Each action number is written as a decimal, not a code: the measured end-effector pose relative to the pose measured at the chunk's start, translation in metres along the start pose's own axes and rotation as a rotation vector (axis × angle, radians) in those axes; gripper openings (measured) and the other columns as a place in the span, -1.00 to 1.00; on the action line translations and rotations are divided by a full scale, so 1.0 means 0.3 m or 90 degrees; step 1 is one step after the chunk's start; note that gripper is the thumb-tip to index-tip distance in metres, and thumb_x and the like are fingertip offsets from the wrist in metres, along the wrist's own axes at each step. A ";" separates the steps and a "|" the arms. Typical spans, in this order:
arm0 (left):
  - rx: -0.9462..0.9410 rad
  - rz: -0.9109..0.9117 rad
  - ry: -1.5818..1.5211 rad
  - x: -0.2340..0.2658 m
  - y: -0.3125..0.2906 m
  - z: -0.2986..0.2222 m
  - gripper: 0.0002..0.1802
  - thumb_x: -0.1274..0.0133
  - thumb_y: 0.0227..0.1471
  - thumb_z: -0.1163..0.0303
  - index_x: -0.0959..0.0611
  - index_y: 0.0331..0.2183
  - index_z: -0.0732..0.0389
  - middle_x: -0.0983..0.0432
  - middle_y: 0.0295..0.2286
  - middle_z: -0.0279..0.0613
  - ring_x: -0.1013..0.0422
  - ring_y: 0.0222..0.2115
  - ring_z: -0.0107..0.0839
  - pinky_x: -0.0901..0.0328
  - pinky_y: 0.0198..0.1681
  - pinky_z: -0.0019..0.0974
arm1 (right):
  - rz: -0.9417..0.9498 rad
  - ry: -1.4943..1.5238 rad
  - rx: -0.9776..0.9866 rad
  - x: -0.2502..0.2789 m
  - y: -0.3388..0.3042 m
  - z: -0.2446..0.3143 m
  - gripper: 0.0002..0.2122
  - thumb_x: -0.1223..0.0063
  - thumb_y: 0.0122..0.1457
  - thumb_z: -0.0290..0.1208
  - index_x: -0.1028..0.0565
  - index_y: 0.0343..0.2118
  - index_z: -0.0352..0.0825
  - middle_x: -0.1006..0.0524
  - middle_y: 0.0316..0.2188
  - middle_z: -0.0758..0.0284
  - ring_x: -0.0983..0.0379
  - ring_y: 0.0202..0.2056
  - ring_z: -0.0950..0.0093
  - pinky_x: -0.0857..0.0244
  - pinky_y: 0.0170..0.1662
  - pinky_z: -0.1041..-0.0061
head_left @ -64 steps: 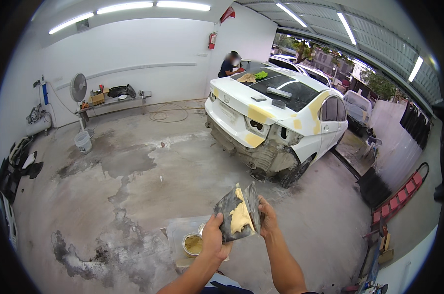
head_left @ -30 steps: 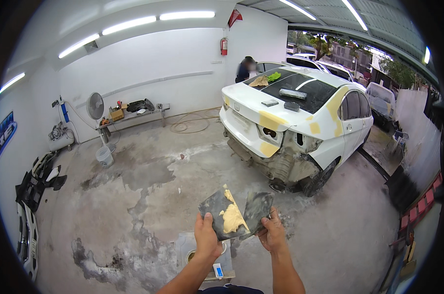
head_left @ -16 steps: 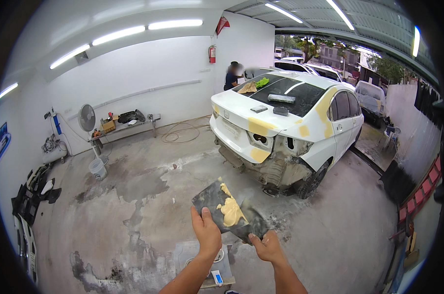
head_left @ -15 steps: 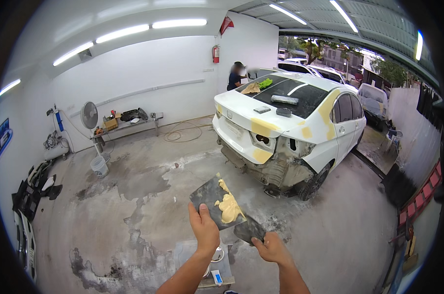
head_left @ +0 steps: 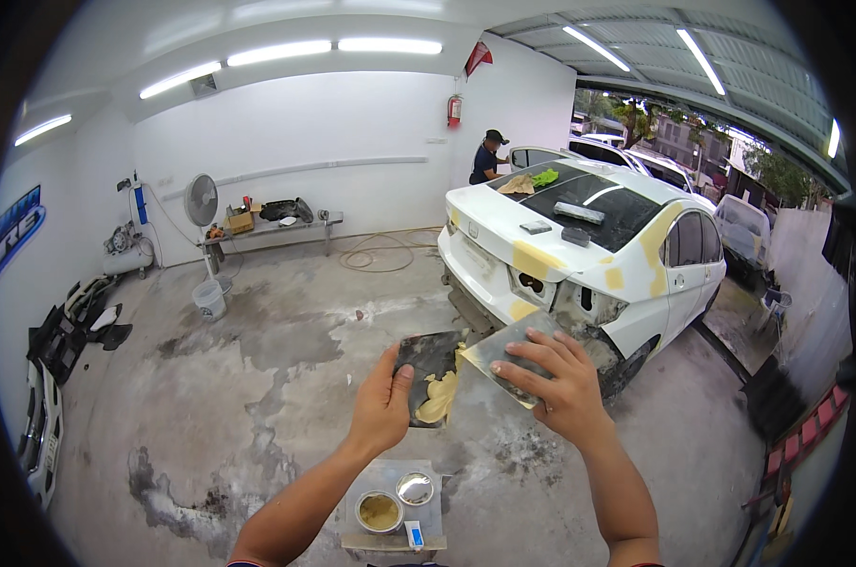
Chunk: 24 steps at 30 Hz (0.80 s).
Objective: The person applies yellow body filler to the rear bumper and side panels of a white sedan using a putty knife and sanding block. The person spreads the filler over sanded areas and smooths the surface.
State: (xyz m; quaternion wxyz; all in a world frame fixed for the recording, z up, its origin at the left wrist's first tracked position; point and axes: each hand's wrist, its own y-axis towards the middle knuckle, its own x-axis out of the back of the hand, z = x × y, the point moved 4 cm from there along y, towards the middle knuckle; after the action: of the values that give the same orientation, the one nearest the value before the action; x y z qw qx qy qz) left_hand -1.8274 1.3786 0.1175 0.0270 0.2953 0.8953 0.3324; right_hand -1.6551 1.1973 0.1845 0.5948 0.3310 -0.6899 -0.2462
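My left hand [head_left: 380, 406] grips a dark, flat putty board [head_left: 430, 352] by its left side. A smear of pale yellow body filler [head_left: 437, 401] lies on it. My right hand [head_left: 568, 380] holds a grey putty spreader [head_left: 500, 353], its fingers laid across the upper face and its thumb hidden. The spreader's left edge meets or nearly meets the board's right edge, where filler shows. Below my hands, a low stand [head_left: 354, 542] carries an open tub of yellowish filler [head_left: 380, 511], a round whitish container or lid [head_left: 415, 489] and a small white-and-blue box [head_left: 415, 535].
Ahead right stands a white car [head_left: 489, 213] with yellow filler patches and an exposed rear corner. Sanding blocks [head_left: 579, 213] and cloths rest on it. Beyond it is a person [head_left: 485, 161]. A bucket [head_left: 209, 300], fan [head_left: 201, 200], bench and coiled hose [head_left: 380, 251] are left.
My right hand has risen from below the board and turned palm-down, bringing the spreader to the board's right edge. The board has turned more upright, and the view has shifted left.
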 end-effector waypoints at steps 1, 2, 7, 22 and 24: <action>0.003 0.020 0.001 0.009 0.005 -0.025 -0.57 0.17 0.38 0.35 -0.40 0.20 0.22 -0.60 -0.15 -0.04 -0.51 -0.17 -0.34 -0.34 -0.04 -0.33 | 0.054 -0.063 0.046 -0.016 0.036 0.014 -0.39 -0.13 -0.31 -0.69 -0.65 -0.08 -0.03 -0.57 0.01 0.41 -0.47 0.10 0.22 -0.25 0.17 0.20; 0.006 0.037 0.003 0.016 0.004 -0.055 -0.59 0.18 0.38 0.38 -0.41 0.20 0.21 -0.60 -0.16 -0.08 -0.51 -0.18 -0.38 -0.35 -0.05 -0.35 | 0.005 -0.013 0.041 -0.021 0.064 0.020 -0.41 -0.14 -0.30 -0.69 -0.65 -0.09 -0.03 -0.57 0.01 0.42 -0.47 0.10 0.24 -0.23 0.18 0.20; -0.013 0.081 0.143 0.052 0.053 -0.166 -0.59 0.16 0.33 0.44 -0.44 0.18 0.08 -0.61 -0.40 0.01 -0.54 -0.46 -0.21 -0.40 -0.30 -0.25 | -0.047 0.152 0.049 -0.184 0.072 0.148 -0.41 -0.18 -0.24 -0.64 -0.62 -0.05 0.07 -0.56 0.04 0.49 -0.45 0.14 0.32 -0.23 0.17 0.15; 0.000 -0.336 -0.145 0.262 -0.019 -0.099 -0.60 0.16 0.35 0.35 -0.37 0.18 0.18 -0.58 -0.25 -0.12 -0.58 -0.29 -0.28 -0.49 -0.22 -0.21 | -0.373 1.197 -0.709 -0.672 -0.270 0.248 -0.46 -0.01 0.14 -0.66 -0.30 0.24 -0.32 -0.46 0.12 0.23 -0.41 0.14 0.19 -0.34 0.20 0.10; 0.217 -0.429 -0.486 0.223 -0.203 0.017 -0.61 0.18 0.37 0.34 -0.35 0.17 0.19 -0.50 -0.05 -0.17 -0.52 -0.11 -0.32 -0.47 -0.06 -0.24 | -0.391 1.384 -0.642 -0.684 -0.252 0.267 -0.46 -0.02 0.17 -0.62 -0.28 0.26 -0.30 -0.43 0.14 0.21 -0.37 0.18 0.17 -0.32 0.22 0.04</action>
State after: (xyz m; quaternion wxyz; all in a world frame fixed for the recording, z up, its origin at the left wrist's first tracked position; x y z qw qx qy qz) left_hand -1.9124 1.3812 0.0862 0.4080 0.0914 0.9081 0.0243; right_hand -1.7064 1.2970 -0.0197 0.8372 0.2457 0.4407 -0.2111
